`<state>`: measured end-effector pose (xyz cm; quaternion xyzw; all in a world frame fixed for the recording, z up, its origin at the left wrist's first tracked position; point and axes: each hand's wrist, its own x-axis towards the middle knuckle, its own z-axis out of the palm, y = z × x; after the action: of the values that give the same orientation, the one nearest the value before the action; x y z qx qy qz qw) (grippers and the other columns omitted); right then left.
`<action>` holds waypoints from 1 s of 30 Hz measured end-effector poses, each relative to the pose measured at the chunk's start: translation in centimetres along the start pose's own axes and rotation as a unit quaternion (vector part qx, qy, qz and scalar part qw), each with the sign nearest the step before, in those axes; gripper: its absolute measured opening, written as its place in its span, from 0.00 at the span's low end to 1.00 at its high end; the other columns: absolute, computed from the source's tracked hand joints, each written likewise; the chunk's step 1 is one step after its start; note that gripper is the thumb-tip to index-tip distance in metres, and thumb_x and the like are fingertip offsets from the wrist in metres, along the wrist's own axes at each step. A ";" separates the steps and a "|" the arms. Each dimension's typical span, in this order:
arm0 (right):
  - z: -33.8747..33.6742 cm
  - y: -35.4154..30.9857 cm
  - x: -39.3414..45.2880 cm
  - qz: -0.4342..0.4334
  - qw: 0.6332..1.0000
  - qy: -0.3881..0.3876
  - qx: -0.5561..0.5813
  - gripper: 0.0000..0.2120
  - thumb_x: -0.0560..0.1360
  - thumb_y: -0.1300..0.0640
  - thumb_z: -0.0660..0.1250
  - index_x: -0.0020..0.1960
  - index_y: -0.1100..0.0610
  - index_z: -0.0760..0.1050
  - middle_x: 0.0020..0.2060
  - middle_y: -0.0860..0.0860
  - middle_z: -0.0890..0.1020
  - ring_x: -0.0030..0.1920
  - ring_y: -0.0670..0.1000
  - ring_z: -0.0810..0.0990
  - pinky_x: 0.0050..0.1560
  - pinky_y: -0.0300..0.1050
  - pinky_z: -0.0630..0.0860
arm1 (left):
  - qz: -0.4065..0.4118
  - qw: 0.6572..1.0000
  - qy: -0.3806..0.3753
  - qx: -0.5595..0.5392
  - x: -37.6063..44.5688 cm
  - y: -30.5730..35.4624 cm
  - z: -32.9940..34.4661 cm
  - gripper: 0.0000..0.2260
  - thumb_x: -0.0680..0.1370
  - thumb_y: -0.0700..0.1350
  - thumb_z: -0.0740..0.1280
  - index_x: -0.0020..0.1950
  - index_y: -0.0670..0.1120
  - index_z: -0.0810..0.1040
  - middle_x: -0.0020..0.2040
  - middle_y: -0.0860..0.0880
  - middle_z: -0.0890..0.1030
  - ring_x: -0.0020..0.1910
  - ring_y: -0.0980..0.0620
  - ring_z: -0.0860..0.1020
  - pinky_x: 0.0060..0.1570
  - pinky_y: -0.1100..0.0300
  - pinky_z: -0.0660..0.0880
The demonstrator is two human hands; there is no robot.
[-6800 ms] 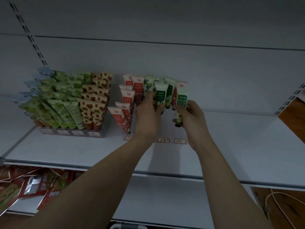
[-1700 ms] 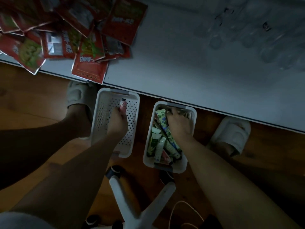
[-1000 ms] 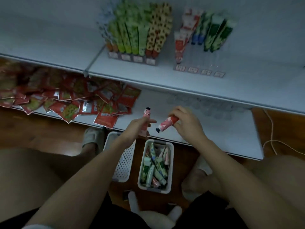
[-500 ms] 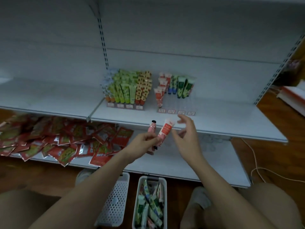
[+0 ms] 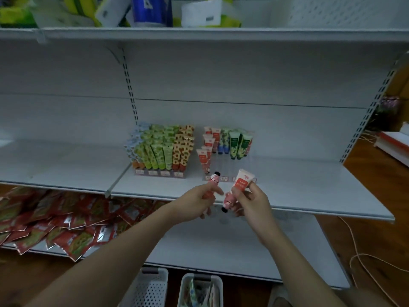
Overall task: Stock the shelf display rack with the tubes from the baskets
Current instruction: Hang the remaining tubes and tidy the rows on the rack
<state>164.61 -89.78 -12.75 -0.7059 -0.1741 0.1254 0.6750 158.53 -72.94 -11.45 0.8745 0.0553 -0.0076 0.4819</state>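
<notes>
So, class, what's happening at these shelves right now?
A person is stocking a clear display rack on the middle shelf with small tubes. The left hand holds one pink tube cap up; the right hand holds a second tube cap down. Both are in front of the shelf edge, not yet in the rack, which is partly filled, with free slots at its front. On the floor, the right basket holds more tubes; the left basket looks empty as far as it shows.

You can read no text here: the print on the red-and-white tube [image 5: 241, 182] and the rack's price tags [image 5: 164, 173] is too blurred.
</notes>
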 end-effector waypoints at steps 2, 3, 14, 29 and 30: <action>-1.0 1.4 1.7 0.016 1.000 0.006 -0.005 0.07 0.80 0.55 0.64 0.52 0.59 0.75 0.39 0.55 0.85 0.34 0.52 0.80 0.36 0.46 0.75 | -0.004 1.000 0.010 0.026 2.1 -0.4 -0.4 0.16 0.82 0.41 0.59 0.68 0.54 0.66 0.52 0.47 0.78 0.35 0.53 0.78 0.32 0.61 0.75; -1.5 2.1 2.7 0.022 1.000 0.008 -0.006 0.08 0.80 0.55 0.64 0.51 0.60 0.76 0.38 0.55 0.85 0.34 0.53 0.80 0.36 0.46 0.75 | -0.010 1.000 0.012 0.018 3.2 -0.6 -0.5 0.18 0.82 0.41 0.60 0.70 0.55 0.62 0.54 0.46 0.79 0.35 0.53 0.79 0.33 0.61 0.74; -4.4 4.8 12.5 0.113 0.992 -0.010 0.063 0.14 0.80 0.48 0.62 0.49 0.57 0.81 0.40 0.58 0.84 0.35 0.53 0.78 0.34 0.46 0.69 | -0.061 0.981 0.148 -0.113 10.9 -2.1 0.1 0.04 0.74 0.40 0.74 0.47 0.46 0.82 0.36 0.51 0.82 0.34 0.56 0.77 0.35 0.63 0.73; -2.8 4.7 15.4 0.075 0.994 -0.046 0.067 0.11 0.82 0.55 0.62 0.50 0.63 0.76 0.41 0.61 0.84 0.39 0.57 0.84 0.37 0.45 0.80 | -0.108 0.926 0.250 -0.263 13.1 -1.9 2.7 0.06 0.84 0.45 0.57 0.49 0.47 0.71 0.32 0.46 0.72 0.29 0.49 0.74 0.29 0.58 0.69; -2.6 4.6 15.6 0.061 0.995 -0.041 0.066 0.10 0.82 0.55 0.62 0.51 0.62 0.76 0.41 0.59 0.84 0.40 0.57 0.84 0.38 0.45 0.80 | -0.094 0.935 0.249 -0.234 13.1 -2.0 2.9 0.04 0.83 0.46 0.59 0.49 0.49 0.71 0.33 0.47 0.71 0.29 0.52 0.73 0.27 0.60 0.68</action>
<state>180.16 -85.81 -16.28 -0.6633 -0.1493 0.2064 0.7037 171.47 -73.14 -15.58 0.7017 0.2554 0.1781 0.6408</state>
